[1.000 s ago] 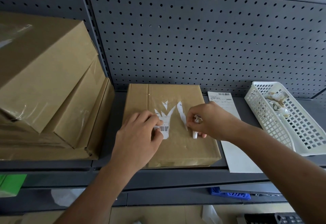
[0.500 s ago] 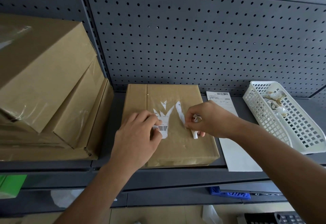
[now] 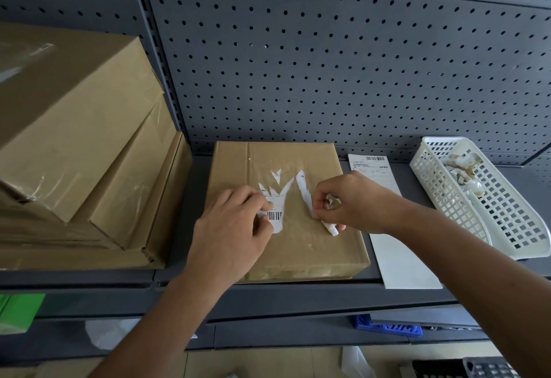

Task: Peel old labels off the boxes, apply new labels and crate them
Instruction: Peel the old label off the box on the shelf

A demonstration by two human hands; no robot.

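Note:
A flat brown cardboard box (image 3: pixel 301 246) lies on the grey shelf (image 3: pixel 268 291), wrapped in clear film. Torn white remnants of an old label (image 3: pixel 278 199) with a barcode stick to its top. My left hand (image 3: pixel 232 228) rests on the box and pinches the lower left edge of the barcode remnant. My right hand (image 3: pixel 348 201) pinches a narrow label strip (image 3: pixel 307 196) on the right, with crumpled peeled paper held in its fingers and a curled strip end below it. A new label sheet (image 3: pixel 396 252) lies right of the box.
A stack of larger brown boxes (image 3: pixel 74 151) fills the shelf's left side. A white plastic basket (image 3: pixel 489 199) holding label scraps sits at the right. Grey pegboard (image 3: pixel 328 64) backs the shelf. A blue crate (image 3: pixel 387 325) and a green object (image 3: pixel 18 312) show below.
Both hands stay on the box almost unmoved. The right hand's fingers have shifted slightly along the narrow strip. The view has shifted a little.

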